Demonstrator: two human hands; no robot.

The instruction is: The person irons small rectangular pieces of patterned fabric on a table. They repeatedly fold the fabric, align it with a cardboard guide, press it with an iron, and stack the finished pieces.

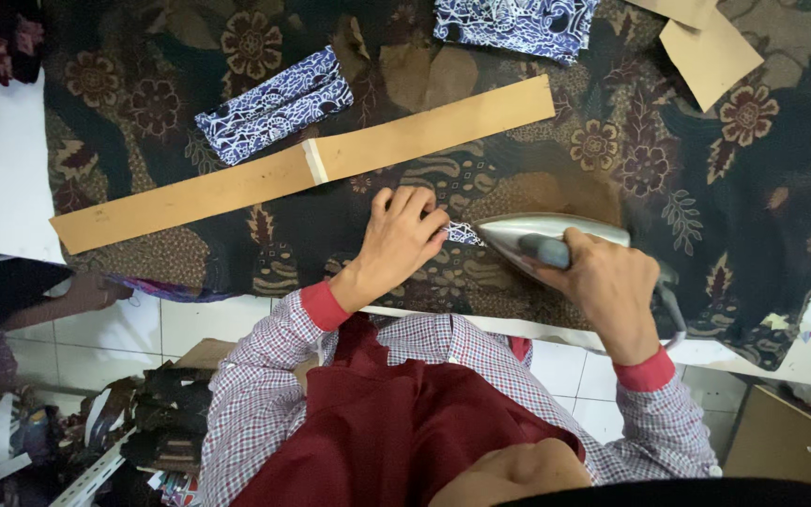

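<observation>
My right hand [603, 286] grips the grey handle of a silver clothes iron [537, 233], whose pointed tip faces left on the table. My left hand [401, 235] lies flat just left of the iron's tip, fingers pinching a small blue-and-white patterned fabric piece [462, 233] against the dark floral cloth [668, 178] that covers the table. Most of that small piece is hidden under my fingers and the iron.
A long brown cardboard strip [237, 183] joined with white tape lies diagonally behind my hands. Folded blue-and-white fabric pieces [274, 105] [518, 23] sit further back. Brown card pieces [706, 52] lie at the top right. Another person's hand [96, 291] is at the left edge; scraps cover the floor.
</observation>
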